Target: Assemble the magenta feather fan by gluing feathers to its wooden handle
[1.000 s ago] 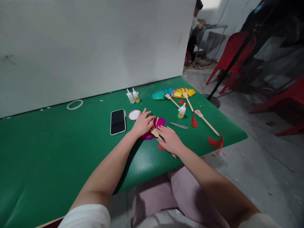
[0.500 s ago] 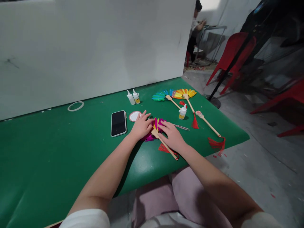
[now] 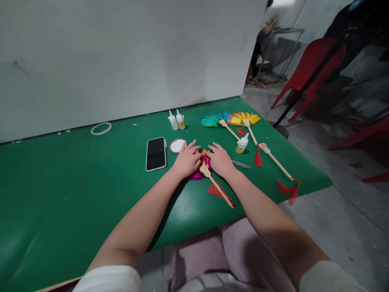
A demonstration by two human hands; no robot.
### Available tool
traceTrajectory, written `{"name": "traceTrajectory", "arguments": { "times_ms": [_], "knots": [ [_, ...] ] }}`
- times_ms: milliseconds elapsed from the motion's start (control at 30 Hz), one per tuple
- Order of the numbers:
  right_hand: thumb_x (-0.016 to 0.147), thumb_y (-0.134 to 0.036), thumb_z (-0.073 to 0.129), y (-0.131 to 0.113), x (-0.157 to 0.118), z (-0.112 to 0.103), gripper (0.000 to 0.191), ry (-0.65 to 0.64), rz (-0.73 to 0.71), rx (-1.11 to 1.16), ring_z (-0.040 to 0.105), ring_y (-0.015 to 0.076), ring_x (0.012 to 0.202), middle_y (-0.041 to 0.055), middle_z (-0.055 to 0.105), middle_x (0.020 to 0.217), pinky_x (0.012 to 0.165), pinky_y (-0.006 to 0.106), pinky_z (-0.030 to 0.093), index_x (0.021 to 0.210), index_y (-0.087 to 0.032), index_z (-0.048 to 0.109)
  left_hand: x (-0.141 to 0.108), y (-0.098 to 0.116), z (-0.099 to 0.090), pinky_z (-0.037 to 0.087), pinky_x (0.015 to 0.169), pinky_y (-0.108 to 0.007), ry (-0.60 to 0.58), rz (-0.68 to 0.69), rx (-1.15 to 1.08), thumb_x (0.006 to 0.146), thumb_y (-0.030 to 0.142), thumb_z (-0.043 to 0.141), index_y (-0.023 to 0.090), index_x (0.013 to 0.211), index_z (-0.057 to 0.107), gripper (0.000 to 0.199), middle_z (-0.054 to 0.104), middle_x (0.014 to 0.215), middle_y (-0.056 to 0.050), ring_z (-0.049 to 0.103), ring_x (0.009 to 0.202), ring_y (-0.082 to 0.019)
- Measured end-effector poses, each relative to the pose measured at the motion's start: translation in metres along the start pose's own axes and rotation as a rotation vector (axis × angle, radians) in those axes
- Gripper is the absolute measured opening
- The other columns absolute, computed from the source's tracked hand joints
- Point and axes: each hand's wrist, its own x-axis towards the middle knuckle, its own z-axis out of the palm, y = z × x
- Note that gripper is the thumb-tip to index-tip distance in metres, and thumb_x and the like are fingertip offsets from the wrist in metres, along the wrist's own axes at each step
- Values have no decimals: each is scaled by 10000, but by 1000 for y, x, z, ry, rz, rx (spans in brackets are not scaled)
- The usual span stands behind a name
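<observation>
A small hand fan [image 3: 205, 170] with magenta and yellow petals lies on the green tabletop, its wooden handle slanting toward me and a red tassel [image 3: 216, 189] beside the handle. My left hand [image 3: 187, 161] rests on the fan's left petals, fingers spread and partly over the edge of a round white disc [image 3: 177, 146] with a red rim. Across the petals' right side lies my right hand [image 3: 221, 160], fingers stretched out and slightly apart. The hands hide much of the petals. Just right of my right hand are tweezers [image 3: 241, 164].
A phone [image 3: 156, 154] lies left of the disc. Glue bottles [image 3: 173, 121] stand behind, another glue bottle [image 3: 242, 144] at right. A blue-green fan [image 3: 216, 119], a yellow-orange fan [image 3: 245, 118] and a petal-less handle [image 3: 278, 164] lie right. A tape ring [image 3: 101, 129] lies far left.
My right hand has shifted off the fan's handle and up along the right petals, leaving the handle more exposed. The view has turned slightly, so everything sits a little differently in frame.
</observation>
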Motion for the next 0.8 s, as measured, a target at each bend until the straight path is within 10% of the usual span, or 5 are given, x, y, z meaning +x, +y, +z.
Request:
{"name": "traceTrajectory", "arguments": {
  "times_ms": [300,467,800],
  "knots": [
    [837,-121,400,-11,-50,-17,359,358,-1,248,490,212,1123,117,610,1156,996,375,387,1130,-91,607,-2,3,-2,170,1067,-543,-14,-33,-87,835,197,359,159,1212,524,413,483,1321,-92,299,1309,-259],
    [816,-333,530,-28,-91,-9,337,213,-49,334,539,227,1085,89,639,1120,941,398,437,1086,-161,634,2,11,-4,114,1074,-564,-114,2,-130,837,202,345,173,1211,531,419,522,1286,-50,275,1319,-262],
    [847,-372,473,-27,-87,-11,470,151,-27,325,391,246,1251,111,531,1275,1011,435,363,1249,-131,506,0,17,-9,128,1090,-519,-119,92,-162,853,213,329,184,1231,514,422,474,1332,-42,253,1333,-227]
  ]
}}
